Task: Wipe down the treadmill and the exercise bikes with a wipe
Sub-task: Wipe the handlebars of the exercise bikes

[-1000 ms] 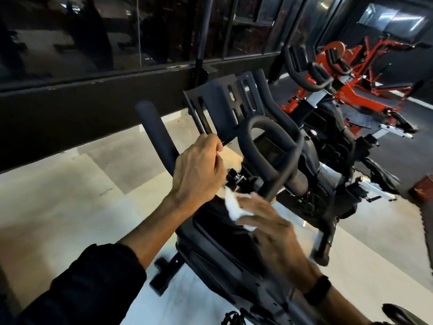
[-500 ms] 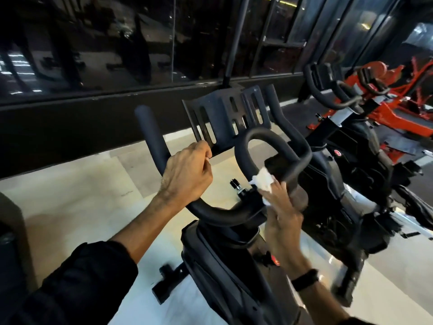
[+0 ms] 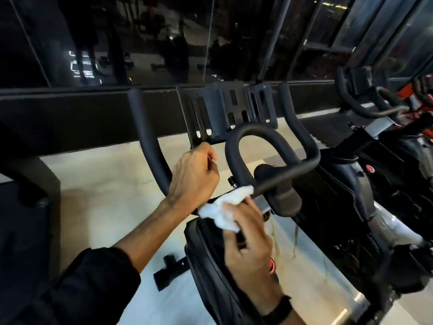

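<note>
Right hand [image 3: 248, 235] dropped wipe [image 3: 222, 211] lower, left hand [image 3: 193, 175] unmoved on handlebar [image 3: 150, 146]

Open gap inside handlebar loop [image 3: 236, 146]; a hand could pass. Slotted tray [image 3: 230, 109] blocks just behind it. Left horn [image 3: 146, 137] and right horn [image 3: 296, 123] flank the tray. Bare floor [image 3: 105, 184] left of bike; second bike [image 3: 365, 184] crowds the right.

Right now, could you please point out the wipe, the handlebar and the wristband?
wipe [image 3: 222, 211]: head view, middle of the white wad.
handlebar [image 3: 254, 132]: head view, top of the centre loop.
wristband [image 3: 280, 307]: head view, black strap on the right wrist.
</note>
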